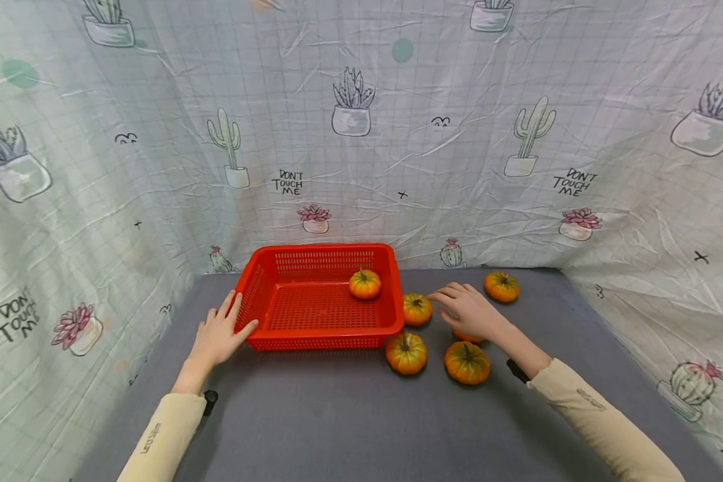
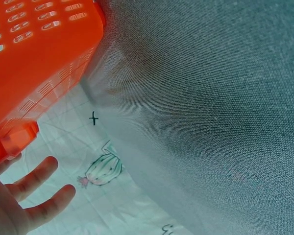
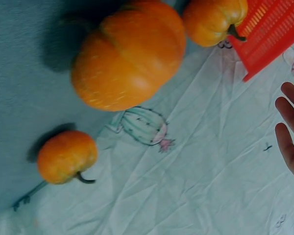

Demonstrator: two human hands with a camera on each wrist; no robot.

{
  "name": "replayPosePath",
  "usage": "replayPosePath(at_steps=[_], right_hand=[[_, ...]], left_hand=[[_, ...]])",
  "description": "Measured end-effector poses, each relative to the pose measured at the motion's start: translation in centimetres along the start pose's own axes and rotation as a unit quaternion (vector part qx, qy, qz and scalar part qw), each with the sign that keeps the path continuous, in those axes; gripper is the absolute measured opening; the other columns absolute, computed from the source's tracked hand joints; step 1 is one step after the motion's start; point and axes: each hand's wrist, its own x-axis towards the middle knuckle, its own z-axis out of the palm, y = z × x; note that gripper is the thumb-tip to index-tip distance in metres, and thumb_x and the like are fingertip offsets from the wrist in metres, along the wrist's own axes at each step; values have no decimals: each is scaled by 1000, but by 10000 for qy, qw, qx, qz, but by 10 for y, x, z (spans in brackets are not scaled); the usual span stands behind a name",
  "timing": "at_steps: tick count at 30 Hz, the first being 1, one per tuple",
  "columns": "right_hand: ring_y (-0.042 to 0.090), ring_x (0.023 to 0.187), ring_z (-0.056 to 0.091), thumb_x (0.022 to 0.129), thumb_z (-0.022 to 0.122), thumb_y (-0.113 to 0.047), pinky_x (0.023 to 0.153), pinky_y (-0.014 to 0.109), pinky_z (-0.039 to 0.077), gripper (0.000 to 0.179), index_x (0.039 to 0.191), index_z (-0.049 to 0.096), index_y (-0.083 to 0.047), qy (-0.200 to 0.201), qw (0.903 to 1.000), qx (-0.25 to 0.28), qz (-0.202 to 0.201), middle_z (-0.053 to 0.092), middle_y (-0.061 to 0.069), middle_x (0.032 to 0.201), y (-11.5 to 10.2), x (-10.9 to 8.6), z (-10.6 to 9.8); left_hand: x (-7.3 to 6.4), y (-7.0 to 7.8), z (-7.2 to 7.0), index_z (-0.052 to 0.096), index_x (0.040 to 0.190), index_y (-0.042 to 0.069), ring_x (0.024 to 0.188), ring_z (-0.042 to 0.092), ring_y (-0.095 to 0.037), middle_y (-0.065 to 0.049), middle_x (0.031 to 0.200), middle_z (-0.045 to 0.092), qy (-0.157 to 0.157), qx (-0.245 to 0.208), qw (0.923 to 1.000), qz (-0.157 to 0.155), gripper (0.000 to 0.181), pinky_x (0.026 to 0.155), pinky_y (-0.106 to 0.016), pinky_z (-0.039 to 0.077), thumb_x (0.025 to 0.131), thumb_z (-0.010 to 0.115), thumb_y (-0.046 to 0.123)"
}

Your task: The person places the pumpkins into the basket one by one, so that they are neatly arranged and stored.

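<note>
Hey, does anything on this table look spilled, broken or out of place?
Nothing really stands out. The red basket stands upright, and the pumpkins show no visible damage, though the right hand partly hides one. I see no spill. The patterned cloth behind is merely creased.

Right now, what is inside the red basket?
One orange pumpkin sits inside the red basket, toward its right wall. Bare floor shows elsewhere; the patch beneath the pumpkin is covered, the near wall's inner face hidden.
</note>
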Motion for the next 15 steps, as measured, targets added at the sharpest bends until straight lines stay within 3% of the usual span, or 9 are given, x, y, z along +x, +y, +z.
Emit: replayPosePath(at_steps=[6,15], right_hand=[[22,96,54,79,63,-13,72,37,42,31,110,62,-14,19,9994,94,323,64,4,103,9,-13,1],[28,96,54,83,60,-15,76,46,42,29,111,61,-10,-128,9908,22,1346,63,11,105,37,-34,5]], left_hand=[[1,0,-1,17,142,3,110,34,-42,-20,147,16,-33,-30,10000,-13,78,82,-60,33,86,43,50],[1,0,-1,16,142,3,110,34,-42,-20,148,16,-61,-67,10000,-27,79,84,-62,32,86,41,52]])
